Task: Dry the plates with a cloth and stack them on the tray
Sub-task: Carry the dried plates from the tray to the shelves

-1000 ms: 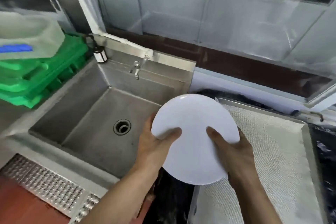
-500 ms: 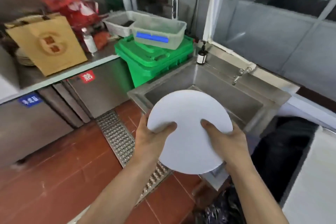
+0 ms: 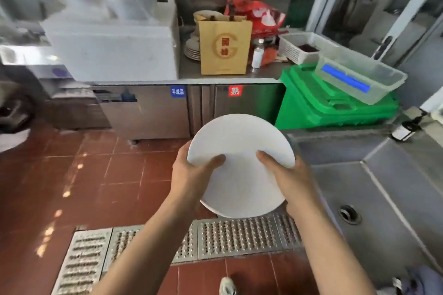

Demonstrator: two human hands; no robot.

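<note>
Right now both hands hold one white plate (image 3: 241, 165) in the air above the floor, just left of the sink. The left hand (image 3: 191, 175) grasps its left edge, thumb lying across the pale face and fingers hidden behind. The right hand (image 3: 286, 178) grasps the right edge the same way, thumb on top. The plate is tilted, its face turned toward the camera.

Below it the floor (image 3: 72, 175) is laid with reddish-brown tiles that catch bright spots of light. A perforated metal drain grate (image 3: 230, 237) runs across the floor under the forearms and bends toward the lower left. To the right sits a deep steel sink (image 3: 383, 187) with a round drain hole in its bottom.

Ahead stands a steel counter (image 3: 227, 76) with cabinet doors under it, one with a blue label and one with a red label. On the counter rest a brown paper bag (image 3: 224, 46), a stack of plates (image 3: 193, 49) behind it, a red bag (image 3: 256, 17), a small white bottle (image 3: 257, 55) and a white slotted basket (image 3: 299, 49). A large white box (image 3: 110, 52) stands at the left end. Beside the counter, next to the sink, is a stack of green crates (image 3: 330, 108) with a clear plastic tub (image 3: 359, 76) on top. Glass panels in pale frames fill the upper right.
</note>
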